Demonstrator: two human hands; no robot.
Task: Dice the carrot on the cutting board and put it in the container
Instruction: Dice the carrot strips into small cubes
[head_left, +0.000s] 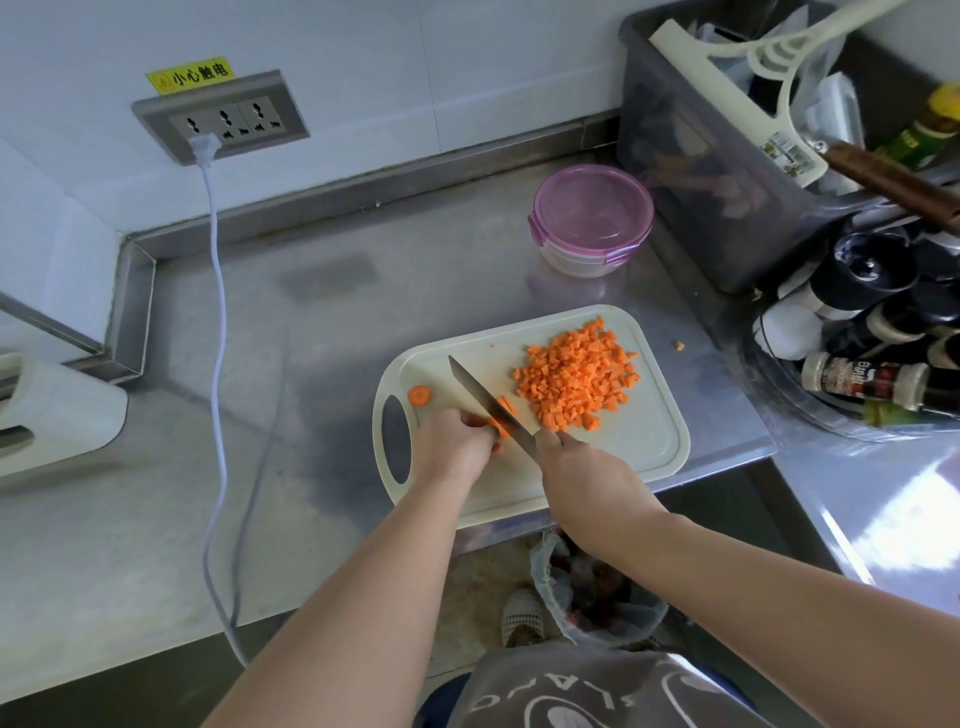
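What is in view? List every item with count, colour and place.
cutting board: one, cream, front edge of the counter
diced carrot: one pile, orange, board's right half
carrot piece: one, orange, under the knife
carrot end: one, orange, board's left end
stray cube: one, orange, counter right of board
knife: one, steel, across the board
container: one, clear with purple lid, behind the board
bin: one, grey, back right
spice bottles: several, dark and white, far right
socket panel: one, grey, wall
cable: one, white, plugged in, trailing over counter
left grip: one, holds the carrot piece
right grip: one, holds the knife
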